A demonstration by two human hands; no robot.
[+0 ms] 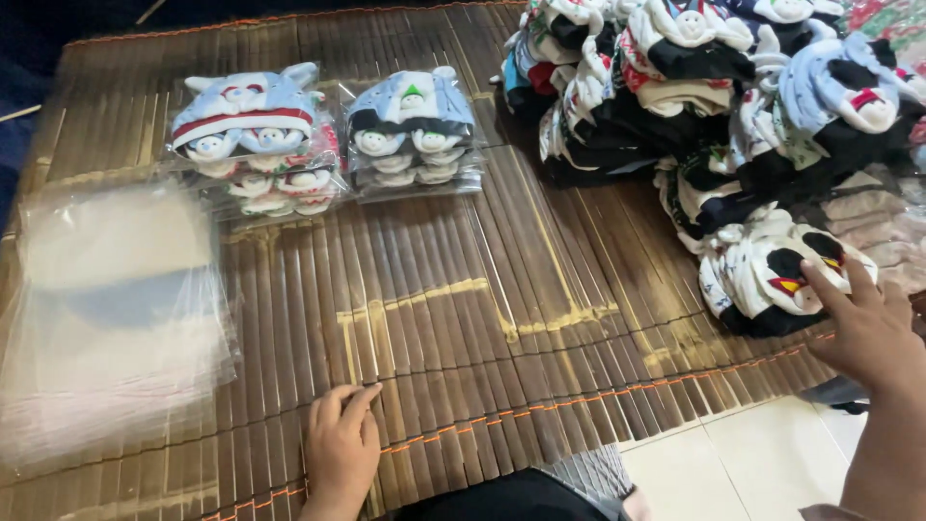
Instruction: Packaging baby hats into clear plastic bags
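Note:
My left hand (340, 448) rests flat on the brown bamboo mat (453, 289), fingers together, holding nothing. My right hand (861, 323) reaches to the right, its fingers spread against a folded white and black sock bundle (767, 275) at the near edge of a large pile of patterned socks (714, 87). Two stacks of socks sealed in clear bags lie at the back: one light blue and red (253, 135), one light blue and black (413, 130).
A stack of clear plastic bags (111, 309) lies on the mat's left side. White floor tiles (752, 463) show at the lower right past the mat's edge. Dark clothing of mine (511, 497) is at the bottom centre.

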